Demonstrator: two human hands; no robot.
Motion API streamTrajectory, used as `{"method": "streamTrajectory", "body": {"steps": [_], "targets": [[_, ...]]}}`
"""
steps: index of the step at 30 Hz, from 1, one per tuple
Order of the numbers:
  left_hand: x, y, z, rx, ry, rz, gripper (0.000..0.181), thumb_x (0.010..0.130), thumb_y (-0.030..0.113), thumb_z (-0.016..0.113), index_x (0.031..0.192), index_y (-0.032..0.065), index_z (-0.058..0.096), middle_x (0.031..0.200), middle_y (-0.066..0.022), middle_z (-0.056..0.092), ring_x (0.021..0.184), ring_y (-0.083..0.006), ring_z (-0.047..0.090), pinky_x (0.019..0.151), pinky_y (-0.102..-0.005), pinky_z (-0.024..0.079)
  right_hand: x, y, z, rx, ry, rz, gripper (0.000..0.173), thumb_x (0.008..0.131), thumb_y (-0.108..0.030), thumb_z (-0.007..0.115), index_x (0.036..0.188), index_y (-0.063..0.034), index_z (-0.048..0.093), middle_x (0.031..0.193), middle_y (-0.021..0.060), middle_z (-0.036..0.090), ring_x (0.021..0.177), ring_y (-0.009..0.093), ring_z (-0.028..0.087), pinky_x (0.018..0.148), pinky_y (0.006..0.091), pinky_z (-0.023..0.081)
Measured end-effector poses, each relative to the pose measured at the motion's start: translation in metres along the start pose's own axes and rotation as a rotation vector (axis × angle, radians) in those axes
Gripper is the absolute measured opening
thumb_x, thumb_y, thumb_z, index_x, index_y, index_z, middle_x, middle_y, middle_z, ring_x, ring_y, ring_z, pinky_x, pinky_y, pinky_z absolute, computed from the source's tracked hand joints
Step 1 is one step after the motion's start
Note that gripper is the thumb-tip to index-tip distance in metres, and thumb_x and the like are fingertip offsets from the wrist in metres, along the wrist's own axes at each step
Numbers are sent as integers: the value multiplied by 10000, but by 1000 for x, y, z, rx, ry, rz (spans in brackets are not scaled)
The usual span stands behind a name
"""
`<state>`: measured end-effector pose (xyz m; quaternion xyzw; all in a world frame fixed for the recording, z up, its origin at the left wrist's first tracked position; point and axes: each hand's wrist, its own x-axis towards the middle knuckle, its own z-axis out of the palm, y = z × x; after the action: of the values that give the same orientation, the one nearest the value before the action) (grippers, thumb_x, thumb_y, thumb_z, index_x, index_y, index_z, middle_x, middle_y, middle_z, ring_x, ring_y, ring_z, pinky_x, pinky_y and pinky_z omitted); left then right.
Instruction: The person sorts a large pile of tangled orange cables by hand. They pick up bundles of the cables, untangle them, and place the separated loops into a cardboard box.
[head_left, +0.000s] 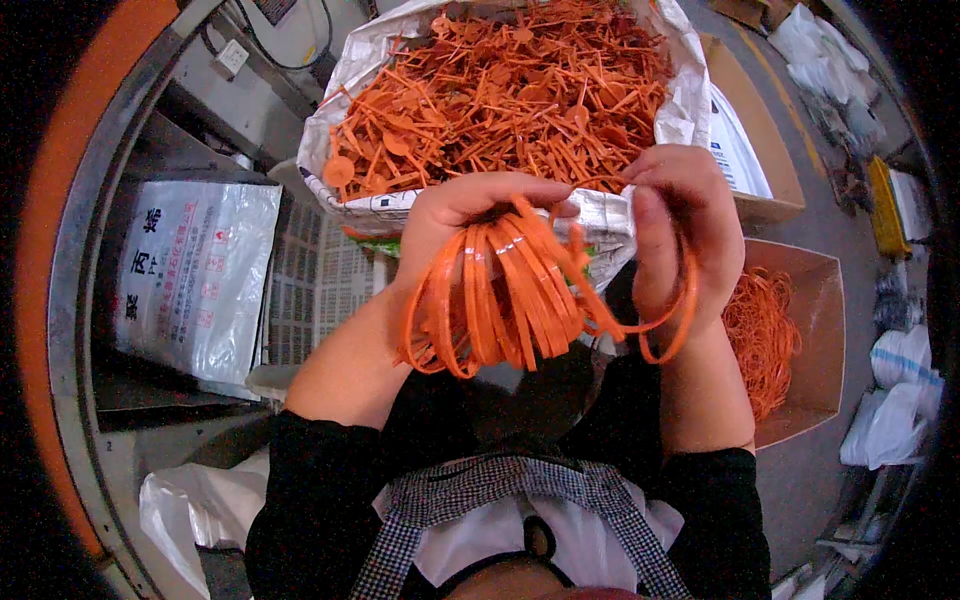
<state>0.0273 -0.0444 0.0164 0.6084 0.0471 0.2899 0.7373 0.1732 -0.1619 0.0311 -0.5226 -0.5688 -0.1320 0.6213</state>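
My left hand (450, 206) grips a thick bundle of orange plastic rings (510, 300), which fan out below the thumb and fingers. Short orange sprue-like stubs stick out at the bundle's right side. My right hand (690, 217) is raised beside it, with a thin orange plastic ring (681, 337) hanging at its palm. Another thin orange strip (600, 181) runs between the fingertips of both hands. Just beyond them stands an open white woven sack (690, 105), heaped with orange plastic sprue scraps (510, 97), some with round discs.
At the right, a cardboard box (817, 337) holds tangled orange rings (761, 345). A printed plastic sack (199, 285) lies at the left, near a slotted pale plastic crate (315, 277). White bags (889, 405) lie along the far right. A metal frame edge (71, 300) curves along the left.
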Motion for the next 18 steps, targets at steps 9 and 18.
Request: {"method": "streamTrajectory", "body": {"steps": [9,18], "targets": [[0,6,-2,-375,76,-381,145,836,133,642,901,6,620,806,-127,634,680,-195,637,582,-294,549,-5,36,-35,1043,203,434,193,979,-166,401,1011,-17,520,842,79,515,768,167,520,732,323,460],[12,14,13,-1014,1,-831,326,891,185,423,1013,-84,561,914,-226,647,799,-316,665,768,-433,558,-13,-7,-31,793,-344,806,298,706,-118,744,968,0,665,736,-18,519,645,76,469,581,223,379]]}}
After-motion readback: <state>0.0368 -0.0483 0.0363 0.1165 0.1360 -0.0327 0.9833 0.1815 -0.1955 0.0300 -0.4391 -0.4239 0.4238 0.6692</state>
